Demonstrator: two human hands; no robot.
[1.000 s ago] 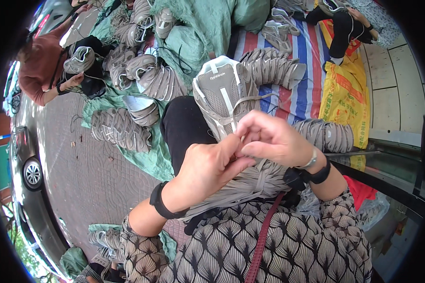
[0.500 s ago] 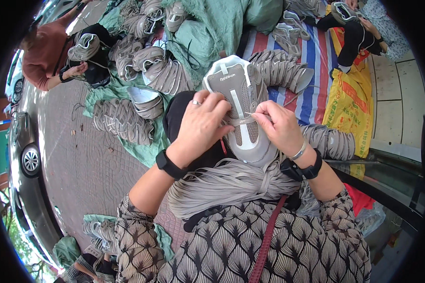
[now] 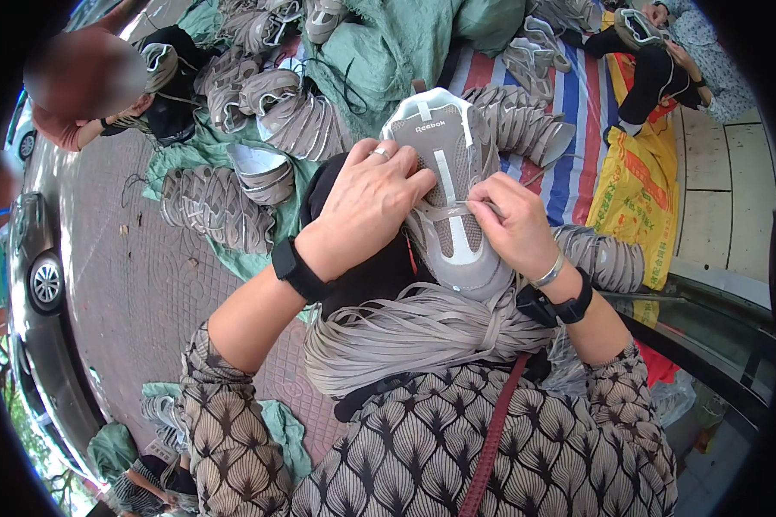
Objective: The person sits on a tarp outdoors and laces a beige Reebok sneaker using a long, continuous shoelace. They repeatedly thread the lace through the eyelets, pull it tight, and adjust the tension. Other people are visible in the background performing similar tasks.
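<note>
A grey shoe upper (image 3: 447, 164) with a white tongue lies on my lap, toe toward me. My left hand (image 3: 364, 207) rests flat on its left side, fingers curled over the edge and holding it down. My right hand (image 3: 510, 226) pinches a thin grey lace (image 3: 467, 205) across the middle of the shoe. A thick bundle of grey laces (image 3: 414, 332) lies across my lap just below both hands. Each wrist wears a black band.
Rows of stacked grey shoe uppers (image 3: 215, 207) lie on green cloth (image 3: 397, 43) and a striped tarp (image 3: 578, 112) ahead. A seated person (image 3: 86, 95) works at upper left, another person (image 3: 664, 43) at upper right. A yellow sack (image 3: 638, 198) lies right; parked cars (image 3: 34, 284) stand left.
My hands dropped from pulling a lace up above the bundle onto the shoe. My left hand now presses the shoe's side and my right hand threads at its middle.
</note>
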